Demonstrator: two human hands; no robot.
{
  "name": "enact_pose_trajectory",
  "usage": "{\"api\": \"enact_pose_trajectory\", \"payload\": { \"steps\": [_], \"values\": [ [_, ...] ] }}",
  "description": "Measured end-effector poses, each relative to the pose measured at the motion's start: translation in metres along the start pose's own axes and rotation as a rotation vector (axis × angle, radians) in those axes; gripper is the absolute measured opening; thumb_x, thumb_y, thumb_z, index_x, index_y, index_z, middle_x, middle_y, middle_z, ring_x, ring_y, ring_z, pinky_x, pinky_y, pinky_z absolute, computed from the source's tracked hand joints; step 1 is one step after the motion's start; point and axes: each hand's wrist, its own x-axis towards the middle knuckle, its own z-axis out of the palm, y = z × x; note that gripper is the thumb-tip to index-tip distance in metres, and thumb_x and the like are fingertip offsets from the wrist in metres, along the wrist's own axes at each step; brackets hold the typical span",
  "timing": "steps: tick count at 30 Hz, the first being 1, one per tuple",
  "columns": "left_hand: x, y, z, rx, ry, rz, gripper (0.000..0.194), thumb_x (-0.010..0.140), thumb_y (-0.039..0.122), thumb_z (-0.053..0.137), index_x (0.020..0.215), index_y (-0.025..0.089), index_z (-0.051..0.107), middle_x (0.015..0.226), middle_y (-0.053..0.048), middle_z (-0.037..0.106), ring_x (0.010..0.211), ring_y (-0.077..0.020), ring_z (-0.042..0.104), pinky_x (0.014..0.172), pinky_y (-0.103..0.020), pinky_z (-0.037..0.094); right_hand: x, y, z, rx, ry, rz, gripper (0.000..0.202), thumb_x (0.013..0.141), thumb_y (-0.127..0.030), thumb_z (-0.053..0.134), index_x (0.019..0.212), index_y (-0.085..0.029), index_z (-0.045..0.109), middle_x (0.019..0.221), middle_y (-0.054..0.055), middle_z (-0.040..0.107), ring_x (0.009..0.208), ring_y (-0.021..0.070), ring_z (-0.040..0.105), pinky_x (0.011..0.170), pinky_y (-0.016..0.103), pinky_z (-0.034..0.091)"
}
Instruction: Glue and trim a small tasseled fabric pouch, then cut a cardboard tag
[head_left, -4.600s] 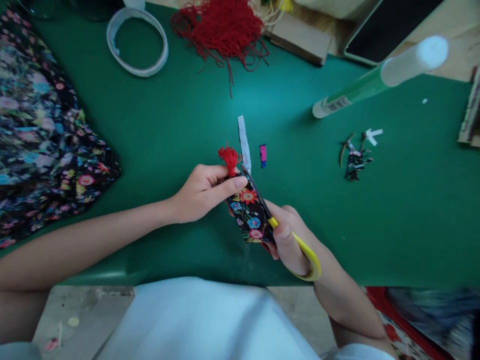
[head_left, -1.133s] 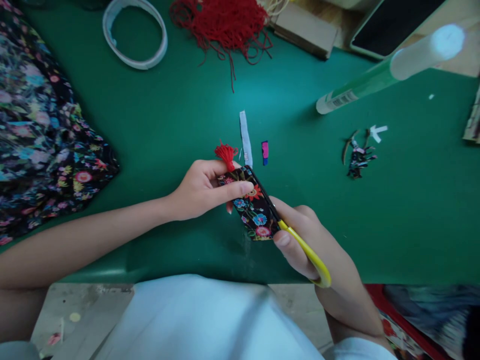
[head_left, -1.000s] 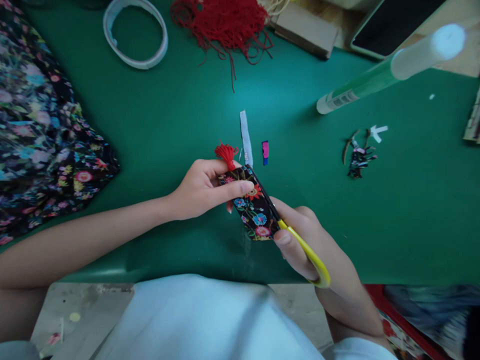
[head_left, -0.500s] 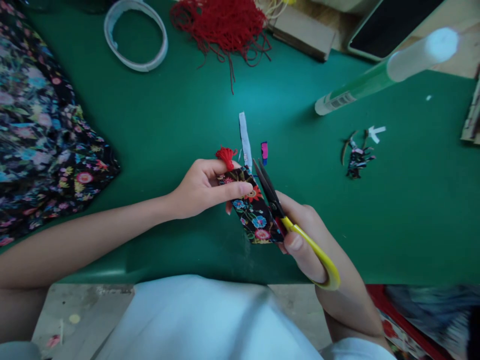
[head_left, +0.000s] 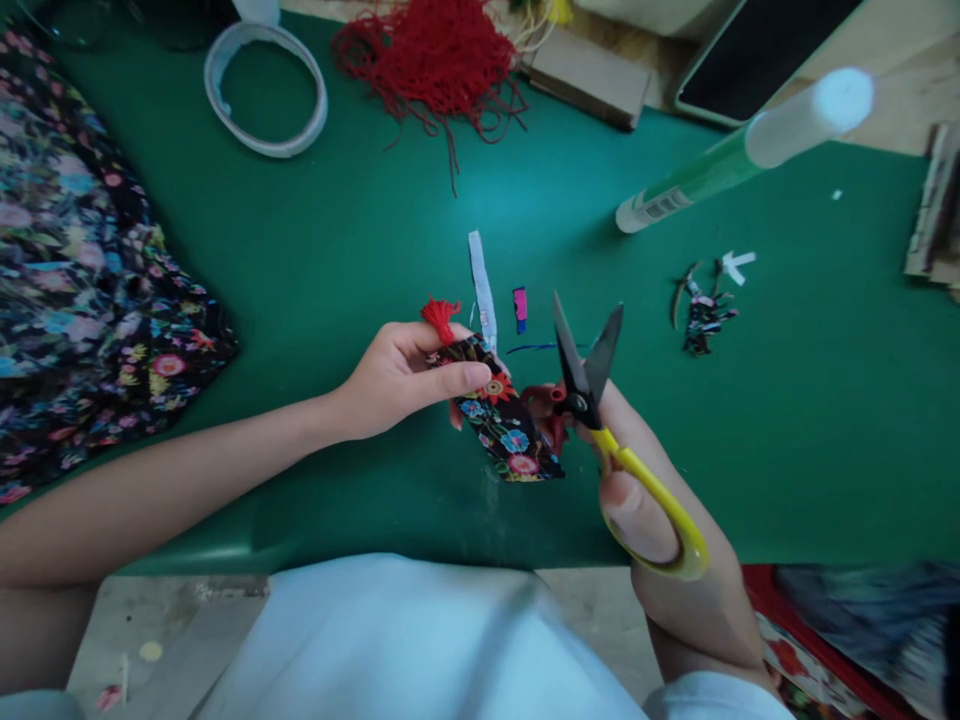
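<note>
Between the thumb and fingers of my left hand (head_left: 401, 385) is a flat, floral black fabric strip (head_left: 514, 438), slanting down to the right. A red tassel (head_left: 441, 318) sticks up at its upper end. My right hand (head_left: 637, 510) is wrapped round yellow-handled scissors (head_left: 579, 395), thumb through the loop, blades spread and pointing away from me. The scissors are just right of the strip, apart from it. Something red (head_left: 556, 415) shows by the right fingers, too covered to name. Past the strip lie a pale narrow strip (head_left: 482, 285) and a pink-and-blue scrap (head_left: 520, 310).
Floral cloth (head_left: 97, 280) covers the table's left side. Along the back are a tape roll (head_left: 214, 85), a heap of red cord (head_left: 442, 60), a cardboard block (head_left: 589, 78) and a phone-like device (head_left: 757, 55). A green glue tube (head_left: 697, 180) stands near cut scraps (head_left: 705, 315).
My right hand has drawn the scissors rightward, off the strip's edge, and the blades have spread. A thin dark thread now shows on the table. My left hand keeps its hold on the strip.
</note>
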Motion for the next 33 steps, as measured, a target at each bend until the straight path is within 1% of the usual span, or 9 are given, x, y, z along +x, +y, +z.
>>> {"api": "enact_pose_trajectory", "payload": {
  "steps": [3, 5, 9, 12, 15, 18, 23, 27, 33],
  "values": [
    [0.0, -0.001, -0.002, 0.016, 0.003, 0.005, 0.031, 0.077, 0.046, 0.08, 0.086, 0.017, 0.077, 0.091, -0.006, 0.078, 0.06, -0.0132, 0.068, 0.042, -0.019, 0.055, 0.003, 0.001, 0.002, 0.233, 0.063, 0.004, 0.066, 0.077, -0.088, 0.045, 0.095, -0.025, 0.054, 0.069, 0.002, 0.05, 0.058, 0.0169, 0.044, 0.05, 0.031, 0.034],
    [0.0, -0.002, -0.002, 0.024, 0.009, 0.001, 0.032, 0.077, 0.046, 0.08, 0.089, 0.016, 0.076, 0.097, -0.007, 0.078, 0.064, -0.0143, 0.07, 0.042, -0.018, 0.055, 0.006, -0.002, 0.002, 0.34, 0.051, 0.007, 0.058, 0.079, -0.08, 0.055, 0.098, -0.025, 0.055, 0.071, 0.001, 0.051, 0.056, 0.0154, 0.042, 0.049, 0.03, 0.032],
    [-0.001, -0.003, -0.003, 0.022, 0.031, 0.007, 0.032, 0.079, 0.045, 0.079, 0.093, 0.017, 0.075, 0.09, -0.005, 0.077, 0.066, -0.0151, 0.071, 0.043, -0.018, 0.054, 0.008, -0.008, -0.001, 0.457, 0.04, 0.031, 0.043, 0.08, -0.063, 0.067, 0.092, -0.025, 0.053, 0.071, 0.0, 0.053, 0.058, 0.0154, 0.048, 0.051, 0.03, 0.039],
    [0.0, -0.004, -0.004, 0.019, 0.058, 0.045, 0.025, 0.08, 0.041, 0.079, 0.092, 0.019, 0.074, 0.086, -0.002, 0.075, 0.066, -0.0125, 0.07, 0.051, -0.018, 0.057, 0.009, -0.01, -0.003, 0.521, 0.039, 0.017, 0.04, 0.079, -0.057, 0.072, 0.086, -0.024, 0.05, 0.068, -0.001, 0.054, 0.058, 0.0159, 0.05, 0.051, 0.03, 0.04],
    [-0.001, -0.005, -0.005, 0.04, 0.089, 0.046, 0.025, 0.081, 0.04, 0.078, 0.091, 0.019, 0.072, 0.082, -0.001, 0.073, 0.068, -0.0133, 0.071, 0.061, -0.021, 0.06, 0.009, -0.01, -0.003, 0.512, 0.035, -0.005, 0.038, 0.079, -0.052, 0.075, 0.083, -0.024, 0.049, 0.068, -0.001, 0.055, 0.058, 0.0151, 0.05, 0.052, 0.031, 0.04],
    [0.0, -0.005, -0.005, 0.038, 0.087, 0.051, 0.021, 0.084, 0.038, 0.075, 0.094, 0.02, 0.07, 0.083, -0.001, 0.075, 0.071, -0.0139, 0.073, 0.067, -0.022, 0.06, 0.008, -0.011, 0.003, 0.448, 0.064, 0.024, 0.038, 0.078, -0.049, 0.076, 0.084, -0.025, 0.048, 0.07, 0.0, 0.054, 0.06, 0.0154, 0.049, 0.054, 0.031, 0.04],
    [0.0, -0.003, -0.006, 0.023, 0.042, 0.074, 0.019, 0.087, 0.036, 0.073, 0.095, 0.02, 0.067, 0.09, -0.004, 0.077, 0.089, -0.0183, 0.075, 0.083, -0.028, 0.061, 0.007, -0.012, 0.016, 0.402, 0.152, -0.005, 0.033, 0.079, -0.042, 0.073, 0.08, -0.025, 0.045, 0.071, 0.0, 0.051, 0.059, 0.0146, 0.046, 0.052, 0.031, 0.04],
    [-0.001, -0.003, -0.008, 0.058, -0.054, 0.101, 0.021, 0.089, 0.037, 0.07, 0.099, 0.019, 0.067, 0.095, -0.007, 0.077, 0.097, -0.021, 0.075, 0.088, -0.031, 0.061, 0.006, -0.008, 0.018, 0.381, 0.228, -0.031, 0.028, 0.08, -0.037, 0.069, 0.084, -0.025, 0.044, 0.073, 0.0, 0.053, 0.062, 0.0142, 0.048, 0.054, 0.03, 0.042],
    [0.0, 0.001, -0.009, 0.052, -0.193, 0.13, 0.016, 0.088, 0.025, 0.072, 0.102, 0.02, 0.066, 0.097, -0.006, 0.078, 0.1, -0.0205, 0.075, 0.091, -0.031, 0.06, 0.004, -0.004, 0.017, 0.366, 0.259, -0.102, 0.027, 0.08, -0.029, 0.068, 0.083, -0.025, 0.041, 0.073, -0.001, 0.054, 0.062, 0.0139, 0.049, 0.055, 0.03, 0.042]
  ]
}}
